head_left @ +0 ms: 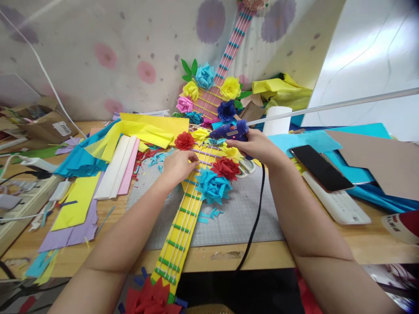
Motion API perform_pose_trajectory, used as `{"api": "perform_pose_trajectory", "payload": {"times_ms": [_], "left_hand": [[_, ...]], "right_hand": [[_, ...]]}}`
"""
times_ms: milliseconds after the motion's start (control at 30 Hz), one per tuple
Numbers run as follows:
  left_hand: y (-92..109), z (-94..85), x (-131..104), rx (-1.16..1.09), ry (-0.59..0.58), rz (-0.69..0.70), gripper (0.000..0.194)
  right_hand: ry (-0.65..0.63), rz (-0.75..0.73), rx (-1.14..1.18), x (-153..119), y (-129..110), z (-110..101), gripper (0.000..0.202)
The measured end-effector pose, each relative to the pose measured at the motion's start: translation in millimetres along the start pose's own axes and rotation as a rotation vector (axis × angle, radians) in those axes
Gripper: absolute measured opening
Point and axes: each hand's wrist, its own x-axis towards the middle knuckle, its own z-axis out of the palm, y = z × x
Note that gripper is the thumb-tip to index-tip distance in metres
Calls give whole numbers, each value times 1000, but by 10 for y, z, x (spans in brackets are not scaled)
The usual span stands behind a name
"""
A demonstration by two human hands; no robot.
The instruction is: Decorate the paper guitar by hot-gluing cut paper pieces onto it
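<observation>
My right hand (pixel 258 147) grips a blue glue gun (pixel 231 131), which points left over the far end of a yellow paper guitar (pixel 185 213). A long clear glue stick (pixel 327 106) runs out of its back. My left hand (pixel 179 166) rests at the guitar's left side, thumb and fingers pressed together; anything between them is hidden. Just beyond it sits a red paper flower (pixel 184 141). Another red flower (pixel 225 168) and a light blue flower (pixel 214 186) are on the right side. White strings cross green frets down the neck.
A grey cutting mat (pixel 248 218) with paper scraps lies underneath. Behind leans a pink paper guitar (pixel 225 65) with flowers. Coloured paper (pixel 77 203) and a power strip (pixel 19 209) are left; a phone (pixel 321 168) and a cup (pixel 402 226) are right. A black cord (pixel 258 213) hangs over the table edge.
</observation>
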Motion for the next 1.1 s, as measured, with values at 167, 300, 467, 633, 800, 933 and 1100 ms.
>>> {"api": "perform_pose_trajectory", "payload": {"times_ms": [167,300,467,633,800,933,1100], "left_hand": [[-30,85,35,-72,38,45,16],[-38,152,45,-199,29,84,17],[-34,195,27,-154,101,113,15],[-39,181,41,-92,75,147,13],[-56,151,58,-82,77,133,20],[-92,127,70,-56,61,128,23],[-129,81,89,-47,67,139,26]], "right_hand": [[-1,-2,4,8,8,11,32],[22,-43,13,19,37,12,32],[17,-37,4,33,57,37,32],[-29,58,-6,12,9,53,35],[-22,53,9,-6,-28,51,36],[-22,35,13,-21,-58,50,35],[-35,65,12,-19,-57,42,33]]}}
